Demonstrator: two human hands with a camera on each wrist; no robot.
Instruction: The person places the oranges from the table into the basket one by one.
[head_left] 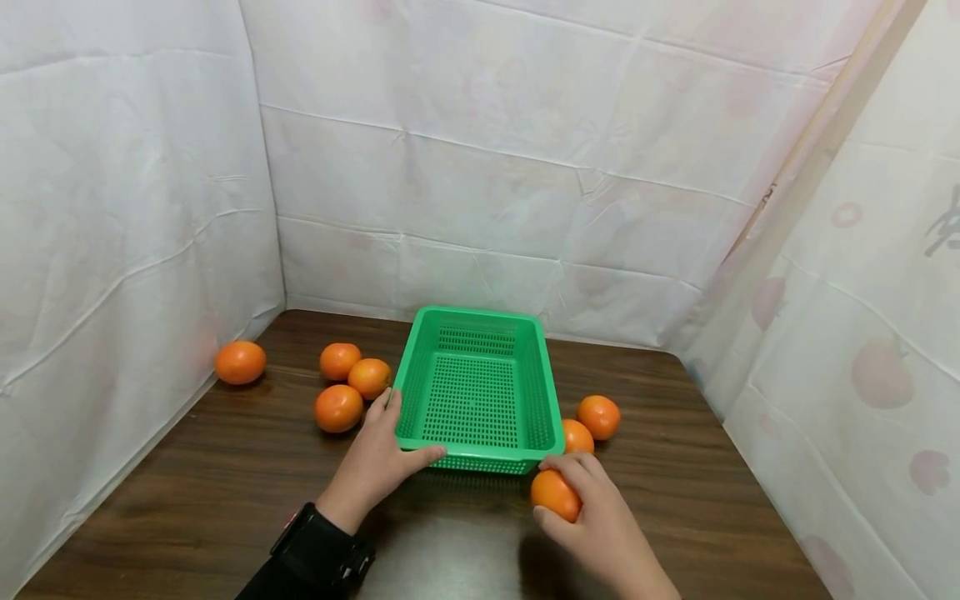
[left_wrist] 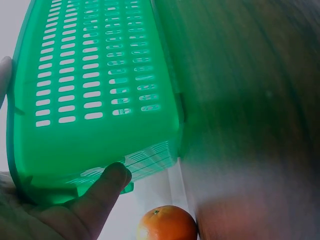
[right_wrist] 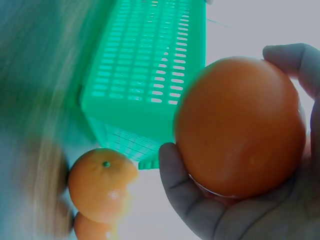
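Note:
A green plastic basket [head_left: 472, 400] with slotted walls stands on the table, and nothing lies in it. My left hand [head_left: 382, 458] grips its near left corner, the thumb over the front rim and the fingers at the left side. In the left wrist view a finger [left_wrist: 102, 195] presses the basket's wall. My right hand [head_left: 600, 517] holds an orange [head_left: 555, 495] just off the basket's near right corner. Thumb and fingers curl round this orange [right_wrist: 242, 127] in the right wrist view. Two more oranges, one nearer [head_left: 577, 437] and one farther [head_left: 598, 417], sit right of the basket.
Left of the basket lie three oranges close together, one of them the front orange [head_left: 338, 408]. Another orange [head_left: 240, 362] rests at the far left table edge by the white sheet [head_left: 135, 208]. White sheets surround the brown wooden table [head_left: 675, 500] at the back and sides.

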